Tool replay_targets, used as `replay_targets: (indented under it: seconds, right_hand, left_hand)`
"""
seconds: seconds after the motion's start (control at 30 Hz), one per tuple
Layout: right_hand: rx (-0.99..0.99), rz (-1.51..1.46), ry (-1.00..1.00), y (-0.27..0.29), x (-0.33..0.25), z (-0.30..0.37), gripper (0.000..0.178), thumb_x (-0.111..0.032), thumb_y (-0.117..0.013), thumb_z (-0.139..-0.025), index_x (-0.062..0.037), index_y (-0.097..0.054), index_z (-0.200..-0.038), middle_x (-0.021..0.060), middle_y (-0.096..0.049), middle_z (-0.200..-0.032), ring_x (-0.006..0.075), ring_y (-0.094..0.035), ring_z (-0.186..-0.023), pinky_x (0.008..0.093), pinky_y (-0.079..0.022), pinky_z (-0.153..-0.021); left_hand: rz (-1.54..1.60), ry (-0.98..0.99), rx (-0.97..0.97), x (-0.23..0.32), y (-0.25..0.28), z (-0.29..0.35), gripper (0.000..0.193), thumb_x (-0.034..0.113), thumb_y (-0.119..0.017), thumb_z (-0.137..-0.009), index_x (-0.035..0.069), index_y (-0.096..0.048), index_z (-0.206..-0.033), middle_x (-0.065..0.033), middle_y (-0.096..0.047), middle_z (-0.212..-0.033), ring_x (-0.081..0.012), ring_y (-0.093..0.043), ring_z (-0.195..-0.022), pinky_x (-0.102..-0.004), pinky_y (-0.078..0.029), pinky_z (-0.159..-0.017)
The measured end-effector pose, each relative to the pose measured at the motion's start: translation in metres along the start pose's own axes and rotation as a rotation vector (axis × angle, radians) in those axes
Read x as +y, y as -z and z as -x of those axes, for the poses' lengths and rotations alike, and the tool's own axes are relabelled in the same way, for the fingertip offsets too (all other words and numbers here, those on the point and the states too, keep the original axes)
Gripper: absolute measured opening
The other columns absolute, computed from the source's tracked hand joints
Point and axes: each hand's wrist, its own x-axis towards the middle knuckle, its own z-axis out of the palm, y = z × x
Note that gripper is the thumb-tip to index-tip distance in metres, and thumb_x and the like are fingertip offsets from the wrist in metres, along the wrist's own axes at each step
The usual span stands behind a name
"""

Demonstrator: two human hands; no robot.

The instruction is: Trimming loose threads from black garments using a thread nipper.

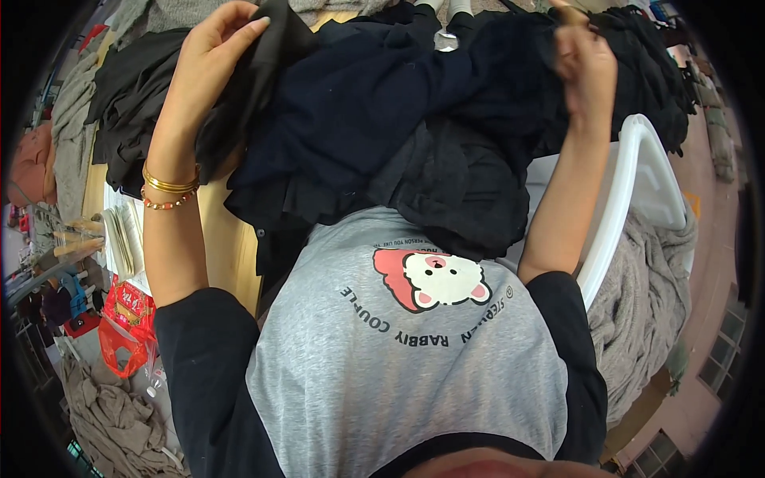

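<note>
My left hand (pixel 215 60) pinches the edge of a black garment (pixel 277 49) between thumb and fingers, lifting that edge above the pile. Spread across the middle lies a navy cloth (pixel 358 119), with creases running through it. A bunched black piece of clothing (pixel 466 183) hangs over the near edge against my shirt. Over the far right of the dark cloth, my right hand (pixel 586 68) is raised. Its fingers are smeared by motion, and whether they hold anything is unclear.
Black garments (pixel 131 84) are heaped at the left of the wooden table (pixel 219 231). A white plastic bin (pixel 625 207) stands by my right arm, with grey knit fabric (pixel 649 295) beside it. Left of my arm are a paper pad (pixel 123 243) and a red plastic bag (pixel 126 334).
</note>
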Motion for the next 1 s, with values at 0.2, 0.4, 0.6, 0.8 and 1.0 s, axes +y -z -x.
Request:
replay_targets:
  seconds: [0.2, 0.4, 0.6, 0.8, 1.0]
  right_hand:
    - [-0.915, 0.591, 0.388, -0.162, -0.037, 0.085, 0.050, -0.021, -0.084, -0.070, -0.0078, -0.067, -0.114, 0.0012, -0.055, -0.069, 0.0085, -0.051, -0.061, 0.0234, -0.040, -0.055]
    - [-0.665, 0.000, 0.219, -0.148, -0.033, 0.054, 0.026, -0.008, -0.070, -0.088, -0.0004, -0.063, -0.111, 0.0009, -0.065, -0.084, 0.0112, -0.064, -0.074, 0.0263, -0.052, -0.066]
    - [-0.875, -1.432, -0.093, -0.118, -0.041, -0.015, 0.024, -0.029, -0.050, -0.103, -0.0125, -0.061, -0.090, -0.0082, -0.042, -0.055, 0.0021, -0.036, -0.041, 0.0158, -0.028, -0.036]
    - [-0.313, -1.017, 0.016, -0.104, -0.100, -0.013, 0.025, -0.030, -0.048, -0.104, -0.0089, -0.059, -0.094, -0.0065, -0.051, -0.061, 0.0026, -0.042, -0.043, 0.0164, -0.038, -0.040]
    - [-0.149, -0.968, 0.066, -0.106, -0.146, -0.021, 0.036, -0.034, -0.049, -0.103, -0.0147, -0.054, -0.072, -0.0083, -0.043, -0.052, 0.0055, -0.036, -0.037, 0.0184, -0.032, -0.034]
  left_hand:
    - [-0.176, -0.188, 0.248, 0.028, -0.020, 0.019, 0.028, 0.008, -0.064, -0.093, -0.001, -0.062, -0.120, -0.0052, -0.065, -0.116, -0.0108, -0.060, -0.107, -0.0236, -0.045, -0.095]
    - [-0.009, -0.205, 0.202, 0.056, -0.024, 0.036, 0.026, 0.008, -0.060, -0.096, -0.002, -0.062, -0.119, -0.0078, -0.065, -0.117, -0.0131, -0.060, -0.110, -0.0262, -0.045, -0.097]
    - [0.351, -0.181, 0.114, 0.065, -0.044, 0.028, 0.028, 0.015, -0.059, -0.097, 0.001, -0.062, -0.121, -0.0062, -0.066, -0.111, -0.0126, -0.061, -0.106, -0.0253, -0.045, -0.095]
    - [0.092, -0.397, 0.157, 0.092, -0.091, 0.021, 0.065, 0.017, -0.082, -0.076, 0.007, -0.053, -0.133, -0.0081, -0.060, -0.121, -0.0196, -0.058, -0.113, -0.0353, -0.045, -0.099]
    - [-0.251, -0.687, 0.218, 0.105, -0.106, -0.002, 0.066, 0.001, -0.073, -0.076, 0.010, -0.051, -0.137, -0.0110, -0.052, -0.135, -0.0246, -0.056, -0.119, -0.0319, -0.047, -0.095]
